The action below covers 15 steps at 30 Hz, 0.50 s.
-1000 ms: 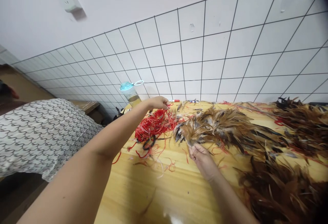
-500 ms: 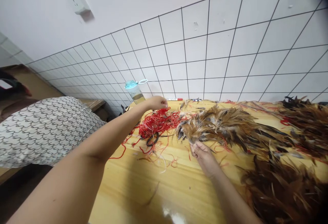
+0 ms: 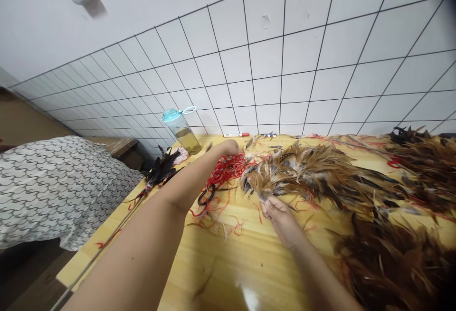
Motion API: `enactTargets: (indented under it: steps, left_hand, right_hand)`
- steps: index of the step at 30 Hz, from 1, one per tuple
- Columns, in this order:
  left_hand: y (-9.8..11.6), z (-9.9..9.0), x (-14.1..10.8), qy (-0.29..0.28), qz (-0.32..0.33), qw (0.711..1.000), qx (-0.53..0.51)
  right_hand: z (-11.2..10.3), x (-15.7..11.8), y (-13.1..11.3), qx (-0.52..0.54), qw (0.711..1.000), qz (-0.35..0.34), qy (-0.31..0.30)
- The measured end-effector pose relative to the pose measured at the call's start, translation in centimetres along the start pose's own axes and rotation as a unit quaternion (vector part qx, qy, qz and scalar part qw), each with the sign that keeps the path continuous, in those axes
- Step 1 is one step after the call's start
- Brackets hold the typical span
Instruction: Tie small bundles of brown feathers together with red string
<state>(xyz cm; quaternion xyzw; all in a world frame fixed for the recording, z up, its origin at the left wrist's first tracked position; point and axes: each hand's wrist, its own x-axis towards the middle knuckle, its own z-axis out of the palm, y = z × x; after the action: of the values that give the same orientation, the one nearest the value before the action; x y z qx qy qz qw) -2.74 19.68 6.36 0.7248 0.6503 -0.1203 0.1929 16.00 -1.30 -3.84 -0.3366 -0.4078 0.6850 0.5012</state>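
My left hand reaches across to the far side of a tangled heap of red string. Its fingers are curled closed on red string at the heap's edge, and their tips are partly hidden. Lower and to the right, my right hand is closed in a pinch at the near left end of a long pile of brown feathers. It grips feathers by their pale ends. Black-handled scissors lie beside the string, partly covered by my left forearm.
A bottle with a blue lid stands at the back left. A feather duster on a long stick lies along the left edge. A red marker is by the tiled wall. Dark brown feathers lie at right. A person's patterned sleeve is at far left.
The view has swung left-to-right, bringing the feather duster and bottle base into sight. My left hand has moved slightly right over the string. My right hand keeps its grip on the feathers.
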Motion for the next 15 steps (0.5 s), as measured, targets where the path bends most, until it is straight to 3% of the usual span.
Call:
enactTargets:
  steps: [4, 8, 11, 15]
  left_hand:
    - [0.5, 1.2, 0.3, -0.007, -0.004, 1.000, -0.019]
    - [0.8, 2.0, 0.4, 0.032, 0.003, 0.998, -0.050]
    - [0.0, 1.0, 0.0, 0.091, 0.017, 0.991, -0.098]
    - [-1.6, -1.9, -1.1, 0.166, 0.038, 0.966, -0.194]
  right_hand:
    - [-0.3, 0.1, 0.3, 0.003, 1.000, -0.008, -0.010]
    - [-0.4, 0.3, 0.6, 0.016, 1.000, -0.011, -0.012]
    - [-0.3, 0.3, 0.5, 0.023, 1.000, -0.013, -0.009]
    - [0.1, 0.2, 0.3, 0.030, 0.999, -0.016, -0.006]
